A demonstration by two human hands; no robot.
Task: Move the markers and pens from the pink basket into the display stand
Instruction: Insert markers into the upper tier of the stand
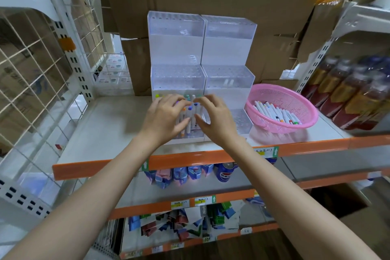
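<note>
In the middle of the frame, the left hand (166, 116) and the right hand (213, 118) are at the lowest step of the clear display stand (177, 48) on the shelf (109, 129). Their fingers are bent around some standing markers (191, 112) between them. It is too blurry to tell if either hand is gripping one. To the right, the pink basket (312, 116) has more loose markers (276, 114) lying in it.

We record a clear tiered display stand (177, 48) with upright markers (191, 112) in its lowest left tier. Just right, the pink basket (280, 95) holds heaped markers (278, 114).
</note>
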